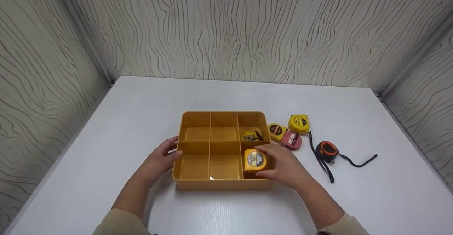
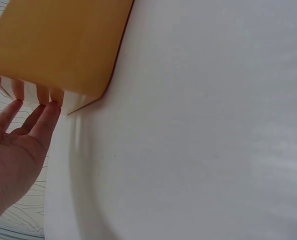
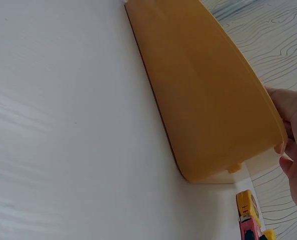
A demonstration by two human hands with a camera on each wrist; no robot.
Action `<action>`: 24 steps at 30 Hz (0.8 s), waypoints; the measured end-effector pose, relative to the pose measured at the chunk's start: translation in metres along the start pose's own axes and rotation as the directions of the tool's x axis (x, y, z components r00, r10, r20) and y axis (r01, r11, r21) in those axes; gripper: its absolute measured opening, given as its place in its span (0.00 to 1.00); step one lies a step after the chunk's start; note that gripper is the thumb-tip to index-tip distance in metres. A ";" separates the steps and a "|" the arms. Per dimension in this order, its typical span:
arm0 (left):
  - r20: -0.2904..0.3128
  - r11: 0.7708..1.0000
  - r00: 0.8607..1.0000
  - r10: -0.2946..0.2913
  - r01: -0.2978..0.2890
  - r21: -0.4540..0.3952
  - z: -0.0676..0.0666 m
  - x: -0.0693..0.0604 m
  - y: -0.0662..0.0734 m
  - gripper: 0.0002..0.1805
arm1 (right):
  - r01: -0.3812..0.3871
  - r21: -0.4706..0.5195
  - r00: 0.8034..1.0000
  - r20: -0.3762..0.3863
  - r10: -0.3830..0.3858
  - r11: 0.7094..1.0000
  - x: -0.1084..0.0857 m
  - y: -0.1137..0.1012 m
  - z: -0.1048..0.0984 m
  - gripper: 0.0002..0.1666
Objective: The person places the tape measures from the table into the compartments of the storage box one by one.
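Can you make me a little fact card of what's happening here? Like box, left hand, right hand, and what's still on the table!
Box: yellow-brown box, six compartments in two rows of three
Left hand: left hand, fingertips touching the box's outer left wall
Right hand: right hand, holding an orange-yellow tape measure at the front right compartment
Back right compartment: yellow-and-black tape measure
On the white table, right of the box: two yellow tape measures, one pink one, one black-and-orange one
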State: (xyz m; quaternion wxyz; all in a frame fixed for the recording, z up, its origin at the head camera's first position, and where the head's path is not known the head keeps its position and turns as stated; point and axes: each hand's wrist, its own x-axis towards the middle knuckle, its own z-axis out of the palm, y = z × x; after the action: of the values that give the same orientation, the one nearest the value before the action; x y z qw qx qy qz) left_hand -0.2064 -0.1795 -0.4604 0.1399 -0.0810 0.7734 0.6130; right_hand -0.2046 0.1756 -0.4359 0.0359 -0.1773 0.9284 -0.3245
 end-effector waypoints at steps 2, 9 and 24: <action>-0.002 1.000 1.000 0.000 0.000 0.006 0.000 0.000 0.000 0.32 | -0.024 -0.014 0.999 0.020 0.024 1.000 0.000 -0.002 0.001 0.40; -0.003 1.000 1.000 0.002 -0.002 0.010 0.000 -0.001 0.001 0.33 | -0.088 -0.071 0.993 0.074 0.093 0.994 0.001 -0.010 0.002 0.39; 0.015 0.999 0.999 0.034 -0.034 0.000 0.000 -0.005 0.003 0.33 | -0.007 -0.105 0.992 0.128 0.021 0.994 0.006 -0.010 0.005 0.39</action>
State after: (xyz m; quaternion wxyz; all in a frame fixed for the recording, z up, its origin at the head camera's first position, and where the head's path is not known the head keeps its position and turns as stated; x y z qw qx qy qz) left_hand -0.2026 -0.1796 -0.4563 0.1354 -0.0631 0.7736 0.6158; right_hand -0.2061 0.1628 -0.4332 0.0887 -0.1930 0.9410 -0.2633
